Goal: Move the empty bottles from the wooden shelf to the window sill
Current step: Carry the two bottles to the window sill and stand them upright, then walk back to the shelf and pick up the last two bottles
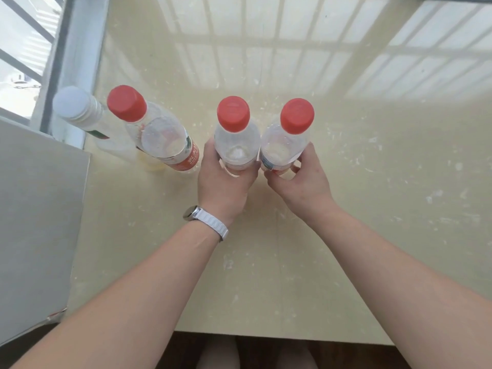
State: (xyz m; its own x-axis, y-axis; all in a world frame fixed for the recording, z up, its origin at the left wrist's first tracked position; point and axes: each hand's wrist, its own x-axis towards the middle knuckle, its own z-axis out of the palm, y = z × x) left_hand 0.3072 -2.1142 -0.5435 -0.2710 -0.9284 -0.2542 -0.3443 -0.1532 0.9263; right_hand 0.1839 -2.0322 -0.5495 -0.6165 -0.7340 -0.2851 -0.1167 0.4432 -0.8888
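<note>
Well, nearest the camera I saw a strip of dark floor [346, 355] below the front edge of the cream window sill [372, 209], with both bare forearms reaching out over it. A white watch [206, 219] sat on the left wrist. Further out, the left hand [223, 179] was curled around the lower body of a clear red-capped bottle [237, 139], thumb on its left side. The right hand [300, 182] gripped a second red-capped bottle [283, 145] the same way, fingers wrapped round its labelled base. The two stood upright, close against each other over the sill; whether their bases rested fully on the stone I could not tell. To the left, apart from them, a third red-capped bottle [162, 139] stood free, and just beyond it a white-capped bottle [80, 113] stood by the window frame [72, 49]. A grey wall panel [34, 209] closed the left side. Barred light lay across the far sill.
</note>
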